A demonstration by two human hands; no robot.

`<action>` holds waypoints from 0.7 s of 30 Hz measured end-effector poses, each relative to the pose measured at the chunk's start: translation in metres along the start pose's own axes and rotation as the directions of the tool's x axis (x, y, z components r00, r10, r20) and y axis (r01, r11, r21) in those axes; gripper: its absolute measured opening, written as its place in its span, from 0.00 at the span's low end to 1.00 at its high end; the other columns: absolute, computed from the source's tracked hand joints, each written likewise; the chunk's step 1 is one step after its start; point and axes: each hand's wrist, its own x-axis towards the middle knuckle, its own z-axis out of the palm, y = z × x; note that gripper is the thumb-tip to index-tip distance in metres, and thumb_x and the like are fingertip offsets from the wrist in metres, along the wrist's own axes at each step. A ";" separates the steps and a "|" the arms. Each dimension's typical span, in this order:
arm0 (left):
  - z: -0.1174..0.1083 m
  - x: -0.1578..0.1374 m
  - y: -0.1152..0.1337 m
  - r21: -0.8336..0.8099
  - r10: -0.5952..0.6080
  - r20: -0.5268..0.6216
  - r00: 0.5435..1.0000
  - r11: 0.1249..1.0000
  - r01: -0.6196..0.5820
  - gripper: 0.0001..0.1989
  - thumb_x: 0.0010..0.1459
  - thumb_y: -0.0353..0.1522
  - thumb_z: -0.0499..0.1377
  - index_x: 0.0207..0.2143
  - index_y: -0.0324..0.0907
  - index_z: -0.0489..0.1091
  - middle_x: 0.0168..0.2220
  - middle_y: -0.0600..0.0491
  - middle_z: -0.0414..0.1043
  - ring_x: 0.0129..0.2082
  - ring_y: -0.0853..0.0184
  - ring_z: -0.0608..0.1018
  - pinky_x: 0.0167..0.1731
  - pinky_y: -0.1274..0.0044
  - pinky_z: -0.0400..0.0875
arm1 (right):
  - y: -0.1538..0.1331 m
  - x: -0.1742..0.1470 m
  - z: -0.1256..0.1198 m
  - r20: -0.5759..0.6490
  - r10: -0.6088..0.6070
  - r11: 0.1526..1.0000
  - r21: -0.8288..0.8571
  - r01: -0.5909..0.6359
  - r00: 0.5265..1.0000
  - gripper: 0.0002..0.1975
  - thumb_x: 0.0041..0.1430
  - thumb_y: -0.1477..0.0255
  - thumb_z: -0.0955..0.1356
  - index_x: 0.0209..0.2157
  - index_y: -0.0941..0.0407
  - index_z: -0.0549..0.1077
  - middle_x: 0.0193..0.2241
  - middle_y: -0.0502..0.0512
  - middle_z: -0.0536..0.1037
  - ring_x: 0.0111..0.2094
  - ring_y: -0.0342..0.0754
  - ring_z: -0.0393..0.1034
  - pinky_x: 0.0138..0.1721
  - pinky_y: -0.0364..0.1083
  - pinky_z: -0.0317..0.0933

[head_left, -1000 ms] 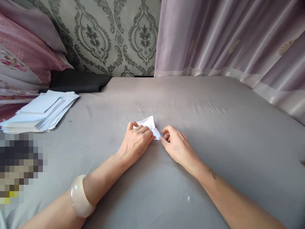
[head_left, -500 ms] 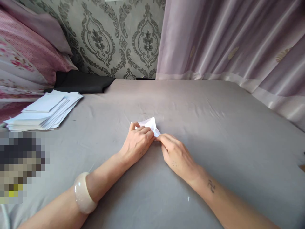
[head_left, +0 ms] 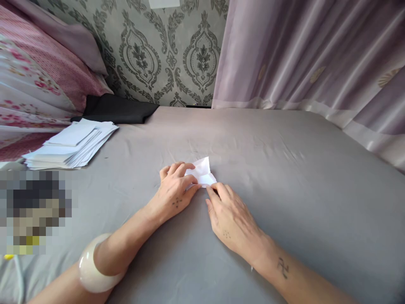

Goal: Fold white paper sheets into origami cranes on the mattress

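Observation:
A small folded sheet of white paper (head_left: 202, 171) lies on the grey cloth, with one pointed flap standing up at its far side. My left hand (head_left: 175, 185) holds down the paper's left part, its fingers bent over it and the thumb along the near edge. At the near right corner, my right hand (head_left: 229, 211) grips the paper's edge with its fingertips; part of that corner is hidden under them. A wide pale bangle (head_left: 87, 268) circles my left forearm.
A stack of white paper (head_left: 71, 145) lies at the left, in front of a folded black cloth (head_left: 120, 110). Purple curtains (head_left: 284, 55) hang along the right and back. A blurred-out patch (head_left: 34, 211) covers something at the near left. The grey cloth (head_left: 300, 177) shows slight wrinkles.
My left hand has slid left and its fingers have spread, so more of the paper shows. My right fingers have shifted at the paper's near edge. The view has turned slightly left.

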 end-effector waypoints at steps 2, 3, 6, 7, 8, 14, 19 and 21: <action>0.001 0.001 0.001 0.018 0.002 0.006 1.000 1.000 -0.002 0.12 0.65 0.35 0.53 0.31 0.44 0.73 0.52 0.47 0.69 0.52 0.55 0.68 0.48 0.59 0.58 | -0.002 -0.001 0.000 -0.005 0.012 1.000 0.004 -0.012 1.000 0.16 0.65 0.75 0.59 0.52 0.61 0.68 0.41 0.61 0.71 0.39 0.52 0.67 0.40 0.53 0.66; 0.002 0.001 0.001 0.032 0.003 0.004 1.000 0.999 -0.003 0.12 0.65 0.35 0.52 0.31 0.44 0.73 0.53 0.47 0.69 0.53 0.55 0.68 0.48 0.59 0.57 | -0.002 -0.001 0.001 -0.010 0.012 1.000 0.007 -0.012 1.000 0.17 0.65 0.75 0.59 0.53 0.61 0.68 0.41 0.61 0.71 0.39 0.52 0.66 0.41 0.53 0.66; 0.004 0.002 0.001 0.060 -0.016 -0.024 1.000 0.998 0.017 0.11 0.65 0.35 0.52 0.32 0.44 0.72 0.53 0.47 0.69 0.53 0.54 0.67 0.48 0.59 0.57 | -0.003 -0.001 0.001 -0.018 0.010 1.000 0.013 -0.010 1.000 0.18 0.65 0.74 0.59 0.54 0.61 0.67 0.41 0.61 0.70 0.40 0.52 0.65 0.41 0.53 0.65; 0.005 0.003 0.001 0.058 -0.030 -0.036 0.999 0.998 0.032 0.10 0.65 0.36 0.53 0.33 0.44 0.71 0.52 0.47 0.69 0.52 0.55 0.67 0.47 0.60 0.57 | -0.003 0.000 0.002 -0.018 0.008 1.000 0.015 -0.008 1.000 0.18 0.65 0.74 0.59 0.54 0.61 0.67 0.41 0.60 0.70 0.40 0.52 0.65 0.41 0.53 0.65; 0.005 0.003 0.001 0.050 -0.045 -0.044 0.998 0.998 0.047 0.09 0.64 0.36 0.53 0.34 0.44 0.71 0.52 0.47 0.70 0.52 0.55 0.67 0.47 0.60 0.58 | -0.003 0.001 0.002 -0.017 0.006 1.000 0.015 -0.006 1.000 0.18 0.65 0.74 0.59 0.55 0.61 0.67 0.41 0.60 0.70 0.40 0.52 0.64 0.41 0.53 0.64; -0.001 0.003 -0.001 0.021 -0.054 -0.075 0.996 0.998 0.056 0.06 0.64 0.35 0.55 0.35 0.45 0.69 0.50 0.49 0.71 0.50 0.58 0.68 0.47 0.62 0.57 | -0.002 0.006 0.002 -0.018 -0.012 1.000 0.012 0.012 1.000 0.19 0.65 0.72 0.60 0.56 0.61 0.66 0.40 0.60 0.70 0.40 0.53 0.63 0.42 0.53 0.63; -0.011 0.003 -0.003 0.080 -0.028 -0.101 0.995 0.996 0.036 0.10 0.65 0.34 0.54 0.33 0.47 0.74 0.50 0.49 0.70 0.49 0.56 0.67 0.46 0.61 0.56 | 0.000 0.002 -0.002 0.001 -0.006 0.999 0.032 0.006 1.000 0.17 0.66 0.72 0.59 0.53 0.60 0.68 0.40 0.59 0.70 0.39 0.52 0.63 0.40 0.52 0.63; -0.014 0.004 -0.002 0.083 -0.021 -0.092 0.996 0.996 0.029 0.11 0.65 0.35 0.54 0.34 0.48 0.76 0.49 0.48 0.70 0.46 0.57 0.67 0.43 0.63 0.57 | -0.001 0.001 -0.002 -0.003 0.001 1.000 0.028 0.000 1.000 0.17 0.65 0.72 0.59 0.53 0.61 0.67 0.40 0.60 0.70 0.39 0.52 0.63 0.40 0.52 0.62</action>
